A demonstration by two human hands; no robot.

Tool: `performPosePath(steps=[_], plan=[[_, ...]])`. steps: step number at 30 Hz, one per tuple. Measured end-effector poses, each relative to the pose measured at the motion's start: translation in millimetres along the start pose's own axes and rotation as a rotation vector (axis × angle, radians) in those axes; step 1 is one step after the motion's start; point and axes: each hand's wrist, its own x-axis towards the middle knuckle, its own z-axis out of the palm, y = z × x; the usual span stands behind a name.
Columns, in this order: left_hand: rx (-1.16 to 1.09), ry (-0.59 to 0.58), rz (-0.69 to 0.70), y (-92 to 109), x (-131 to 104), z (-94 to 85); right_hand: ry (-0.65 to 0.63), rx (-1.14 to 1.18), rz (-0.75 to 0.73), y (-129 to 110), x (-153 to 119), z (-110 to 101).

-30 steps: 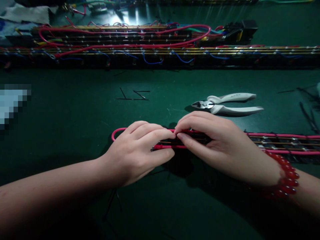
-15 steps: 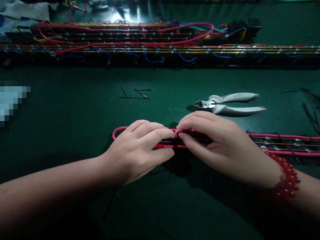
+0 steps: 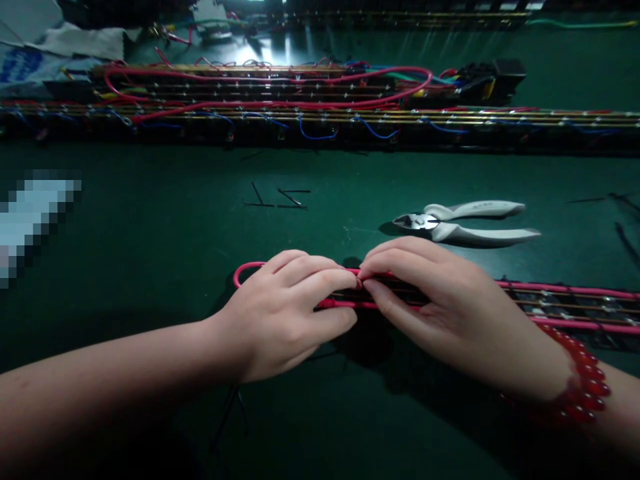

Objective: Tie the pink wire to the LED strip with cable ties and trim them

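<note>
A long, narrow strip of black parts and metal rails point(image 3: 575, 307) lies on the green table, with a red cable point(image 3: 245, 269) looped round its left end and running along both long edges. My left hand point(image 3: 287, 313) is laid over the strip near that loop, fingers curled on the far cable run and thumb by the near one. My right hand point(image 3: 435, 293), wearing a red bead bracelet point(image 3: 587, 373), pinches thumb and index together beside my left index fingertip, at the far run. What sits between those fingertips is too small to make out.
Pliers point(image 3: 435, 222) with pale grips lie just beyond my right hand, handles parted. Short black offcuts point(image 3: 277, 198) are scattered past my left hand. Longer wired strips point(image 3: 320, 120) with another red cable cross the back. A blurred pale object point(image 3: 37, 217) is at left.
The whole scene sits slightly lower and further right in view, as my head has shifted. Both hands keep nearly the same hold on the strip and cable.
</note>
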Motion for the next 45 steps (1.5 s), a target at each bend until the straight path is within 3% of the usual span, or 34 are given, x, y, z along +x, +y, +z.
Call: performPosePath(steps=[10,23,35,45], plan=[[-0.003,0.049,-0.006,0.7,-0.4,2.0,-0.001,0.004,0.012,0.2,0.6,-0.4],[-0.201,0.134,-0.062,-1.5,-1.8,0.7,-0.003,-0.049,0.010,2.6,0.0,1.6],[-0.302,0.166,-0.145,0.6,2.0,-0.7,0.084,0.036,-0.048,-0.9,-0.4,-1.3],[-0.405,0.165,-0.309,6.3,7.6,-1.0,0.096,0.192,0.105,-10.3,-2.4,-2.0]])
